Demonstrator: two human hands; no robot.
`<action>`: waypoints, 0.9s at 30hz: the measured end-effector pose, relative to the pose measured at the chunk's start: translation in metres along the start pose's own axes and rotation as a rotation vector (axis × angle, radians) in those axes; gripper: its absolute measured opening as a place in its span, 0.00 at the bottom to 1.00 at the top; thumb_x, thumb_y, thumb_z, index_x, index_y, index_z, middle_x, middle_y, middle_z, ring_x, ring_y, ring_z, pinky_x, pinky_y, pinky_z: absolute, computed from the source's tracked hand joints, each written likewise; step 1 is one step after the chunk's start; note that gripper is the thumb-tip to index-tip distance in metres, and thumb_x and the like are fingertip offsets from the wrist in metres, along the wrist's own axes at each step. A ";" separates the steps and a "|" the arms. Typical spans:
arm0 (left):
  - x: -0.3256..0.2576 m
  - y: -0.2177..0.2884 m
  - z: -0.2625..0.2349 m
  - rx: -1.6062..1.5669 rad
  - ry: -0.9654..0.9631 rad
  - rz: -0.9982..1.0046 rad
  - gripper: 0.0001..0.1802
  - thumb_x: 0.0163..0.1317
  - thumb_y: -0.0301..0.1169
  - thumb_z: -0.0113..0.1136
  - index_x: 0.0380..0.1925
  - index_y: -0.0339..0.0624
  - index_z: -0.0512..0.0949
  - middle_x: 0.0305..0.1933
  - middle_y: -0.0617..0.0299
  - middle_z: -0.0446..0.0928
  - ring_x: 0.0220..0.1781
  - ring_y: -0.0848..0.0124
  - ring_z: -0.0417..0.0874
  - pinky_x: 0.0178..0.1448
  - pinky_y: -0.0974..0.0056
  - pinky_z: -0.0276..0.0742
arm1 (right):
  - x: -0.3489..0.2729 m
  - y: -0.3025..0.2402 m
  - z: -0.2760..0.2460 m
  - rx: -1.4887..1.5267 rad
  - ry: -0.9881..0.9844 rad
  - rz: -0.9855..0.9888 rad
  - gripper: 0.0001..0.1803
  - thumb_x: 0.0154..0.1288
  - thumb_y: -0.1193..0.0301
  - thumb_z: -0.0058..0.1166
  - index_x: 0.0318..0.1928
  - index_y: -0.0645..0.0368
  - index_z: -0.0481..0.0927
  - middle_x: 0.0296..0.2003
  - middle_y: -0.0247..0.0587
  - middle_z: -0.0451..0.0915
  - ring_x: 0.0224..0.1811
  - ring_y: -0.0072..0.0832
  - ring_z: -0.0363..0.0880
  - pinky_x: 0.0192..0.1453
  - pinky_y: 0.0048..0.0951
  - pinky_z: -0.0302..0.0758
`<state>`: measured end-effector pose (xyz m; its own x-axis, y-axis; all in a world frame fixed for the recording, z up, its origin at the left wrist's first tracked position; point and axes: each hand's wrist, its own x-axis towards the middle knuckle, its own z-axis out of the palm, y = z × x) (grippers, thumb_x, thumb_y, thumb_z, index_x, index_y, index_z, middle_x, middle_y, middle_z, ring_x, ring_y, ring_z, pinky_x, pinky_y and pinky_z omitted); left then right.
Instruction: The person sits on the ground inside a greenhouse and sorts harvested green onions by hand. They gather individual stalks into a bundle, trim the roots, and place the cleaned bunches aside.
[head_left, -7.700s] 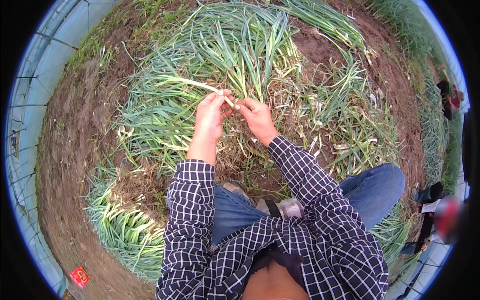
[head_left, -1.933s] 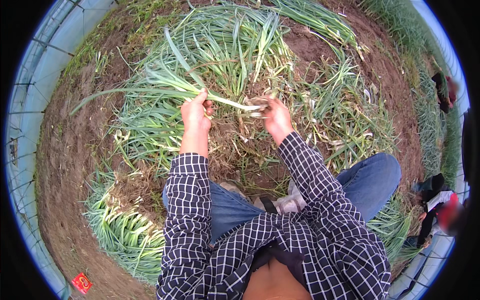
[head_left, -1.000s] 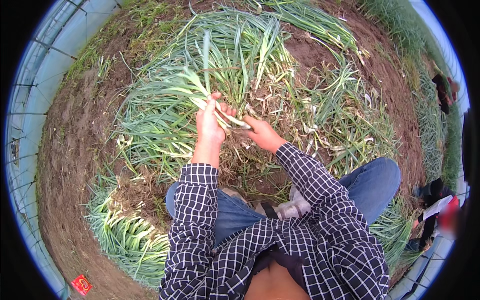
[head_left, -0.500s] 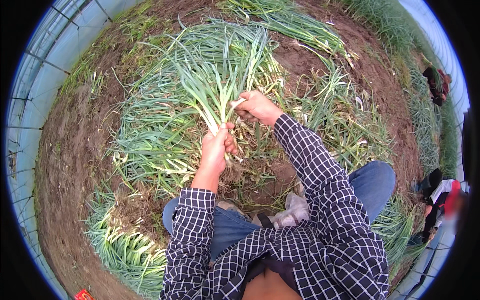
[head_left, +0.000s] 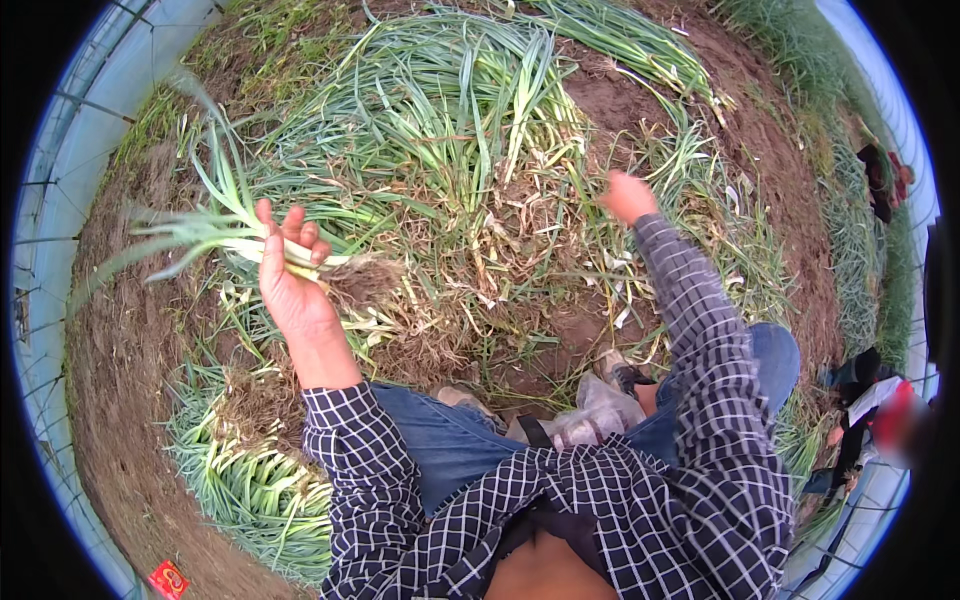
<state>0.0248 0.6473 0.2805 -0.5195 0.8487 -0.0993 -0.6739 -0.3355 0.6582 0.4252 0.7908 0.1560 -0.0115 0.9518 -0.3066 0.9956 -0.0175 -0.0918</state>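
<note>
A green onion plant (head_left: 215, 232) is held with its long axis nearly level, the green leaves pointing away to the left of the left hand (head_left: 290, 275) and the rooty, soil-clotted end (head_left: 362, 278) sticking out just to the right of that hand. The leaves are fanned and somewhat blurred at their tips. The left hand is clamped around the pale stalk, fingers (head_left: 300, 230) curled over the top and the palm turned upward, well out to the left of the body.

The right hand (head_left: 628, 195) is stretched forward to the right, low over the loose pile of pulled onions (head_left: 450, 120); whether it is closed on anything cannot be told, as it is blurred and seen from behind.

Below the left hand, by the knee, a laid-out heap of trimmed onions (head_left: 250, 480) is seen on the soil (head_left: 130, 360).

Half a second earlier, both hands were close together in front of the body on the stalk; since then the left hand has been swung out leftward with the plant, and the right hand has been let go and moved away to the right.
</note>
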 end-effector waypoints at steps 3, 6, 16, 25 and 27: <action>0.026 -0.011 -0.016 -0.134 -0.091 -0.173 0.21 0.64 0.31 0.48 0.52 0.26 0.63 0.32 0.62 0.69 0.28 0.77 0.66 0.24 0.74 0.60 | -0.014 -0.099 0.077 0.538 -0.176 -0.170 0.16 0.55 0.61 0.55 0.30 0.64 0.80 0.27 0.46 0.79 0.29 0.36 0.78 0.40 0.37 0.75; 0.032 -0.018 -0.019 -0.178 0.087 -0.158 0.20 0.64 0.31 0.47 0.52 0.26 0.64 0.29 0.64 0.65 0.26 0.78 0.63 0.24 0.75 0.59 | -0.042 -0.170 0.118 0.488 -0.371 -0.062 0.16 0.56 0.60 0.55 0.31 0.63 0.79 0.27 0.44 0.78 0.26 0.32 0.77 0.36 0.36 0.75; 0.026 -0.022 -0.027 -0.145 0.032 -0.285 0.15 0.64 0.29 0.46 0.48 0.34 0.68 0.26 0.67 0.64 0.23 0.79 0.61 0.23 0.75 0.57 | 0.056 -0.145 0.084 0.766 0.335 0.209 0.13 0.52 0.70 0.53 0.35 0.68 0.70 0.33 0.59 0.77 0.38 0.50 0.77 0.43 0.45 0.71; 0.035 -0.044 -0.021 -0.032 0.056 -0.308 0.13 0.62 0.29 0.48 0.46 0.36 0.69 0.26 0.66 0.65 0.23 0.78 0.63 0.22 0.74 0.58 | 0.072 -0.148 0.027 1.318 0.224 -0.256 0.20 0.49 0.78 0.55 0.46 0.70 0.73 0.35 0.46 0.78 0.32 0.29 0.77 0.38 0.27 0.74; 0.036 -0.048 -0.019 0.031 0.057 -0.313 0.13 0.61 0.29 0.49 0.46 0.37 0.69 0.27 0.65 0.66 0.24 0.77 0.63 0.23 0.74 0.58 | 0.048 -0.153 -0.007 1.346 0.196 -0.524 0.25 0.51 0.77 0.57 0.52 0.68 0.69 0.42 0.47 0.76 0.37 0.29 0.76 0.43 0.27 0.72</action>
<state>0.0288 0.6868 0.2311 -0.3189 0.8840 -0.3418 -0.7899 -0.0487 0.6112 0.2732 0.8418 0.1618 -0.2164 0.9629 0.1614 0.0420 0.1743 -0.9838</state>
